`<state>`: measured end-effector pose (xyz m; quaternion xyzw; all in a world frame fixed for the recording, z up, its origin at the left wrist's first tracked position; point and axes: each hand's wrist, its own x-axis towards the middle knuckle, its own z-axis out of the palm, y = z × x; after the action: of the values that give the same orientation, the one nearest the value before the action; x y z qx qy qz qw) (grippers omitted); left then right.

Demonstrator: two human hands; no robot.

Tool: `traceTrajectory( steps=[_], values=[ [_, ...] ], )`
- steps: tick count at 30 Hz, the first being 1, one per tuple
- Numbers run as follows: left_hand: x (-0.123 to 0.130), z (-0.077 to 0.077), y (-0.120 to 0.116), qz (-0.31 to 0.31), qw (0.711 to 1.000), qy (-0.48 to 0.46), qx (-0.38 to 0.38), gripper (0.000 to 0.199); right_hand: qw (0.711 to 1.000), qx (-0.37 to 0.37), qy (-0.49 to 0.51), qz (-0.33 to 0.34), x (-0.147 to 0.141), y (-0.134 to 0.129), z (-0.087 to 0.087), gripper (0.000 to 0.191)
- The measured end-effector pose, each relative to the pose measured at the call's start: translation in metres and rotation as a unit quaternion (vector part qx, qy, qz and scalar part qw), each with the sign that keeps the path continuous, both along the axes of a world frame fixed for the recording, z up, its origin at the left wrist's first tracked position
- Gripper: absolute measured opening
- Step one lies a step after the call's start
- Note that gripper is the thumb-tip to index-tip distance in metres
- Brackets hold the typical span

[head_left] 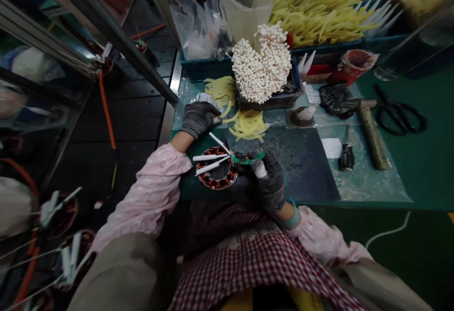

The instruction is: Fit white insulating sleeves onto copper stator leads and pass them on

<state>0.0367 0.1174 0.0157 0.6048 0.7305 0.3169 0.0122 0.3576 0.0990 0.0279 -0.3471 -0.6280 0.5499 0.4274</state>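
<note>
A ring-shaped wound motor stator [217, 171] with copper windings lies on the bench, with white-sleeved leads [210, 158] running across its top. My right hand [270, 176], in a dark grey glove with white wrapping on the thumb, is closed on a green curved strip [250, 161] beside the stator. The white leads meet that strip at its left end. My left hand [200, 118], also gloved, is at the edge of the pale yellow strips [222, 94], its thumb and forefinger slightly apart. Its other fingers are partly hidden.
A box of white-tipped pieces [262, 65] stands behind more yellow strips [249, 125]. To the right lie a screwdriver [346, 155], a hammer [373, 136] and black scissors [399, 115]. A metal frame post [117, 32] rises at the left; other stators [73, 254] sit below it.
</note>
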Motion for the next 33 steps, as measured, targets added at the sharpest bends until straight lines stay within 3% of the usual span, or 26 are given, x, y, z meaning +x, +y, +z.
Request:
traceTrajectory(
  steps=[4,8,11,14,20,26,28,30,32,33],
  values=[
    [0.011,0.034,-0.033,0.055,0.996,0.004,0.063,0.031,1.0,0.013,-0.008,0.008,0.0,0.004,-0.002,0.051],
    [0.076,0.072,-0.085,0.069,0.987,0.045,0.14,0.026,0.999,0.018,-0.018,0.027,-0.004,0.007,0.003,0.05],
    [0.129,0.072,-0.113,0.021,0.986,0.074,0.148,0.022,0.999,0.018,-0.03,0.032,-0.007,0.009,0.007,0.042],
    [0.153,0.06,-0.12,-0.033,0.985,0.085,0.147,0.021,0.999,0.019,-0.023,0.035,-0.008,0.009,0.01,0.044],
    [0.147,0.061,-0.116,-0.139,0.959,0.208,0.137,0.028,1.0,0.001,0.02,0.018,-0.005,0.006,0.013,0.048],
    [0.151,0.067,-0.132,-0.192,0.961,0.144,0.137,0.034,0.997,0.059,0.052,0.021,0.001,0.004,0.014,0.036],
    [0.142,0.066,-0.141,-0.146,0.976,0.085,0.135,0.03,0.994,0.08,0.072,0.01,-0.002,0.003,0.011,0.037],
    [0.126,0.064,-0.15,-0.039,0.995,-0.016,0.095,0.035,0.991,0.096,0.09,0.001,-0.007,0.002,0.009,0.039],
    [0.106,0.059,-0.155,0.041,0.993,-0.108,0.01,0.066,0.99,0.107,0.092,0.024,-0.01,0.001,0.011,0.043],
    [0.096,0.056,-0.155,0.037,0.99,-0.129,-0.041,0.081,0.989,0.111,0.079,0.061,-0.011,0.002,0.015,0.045]
  ],
)
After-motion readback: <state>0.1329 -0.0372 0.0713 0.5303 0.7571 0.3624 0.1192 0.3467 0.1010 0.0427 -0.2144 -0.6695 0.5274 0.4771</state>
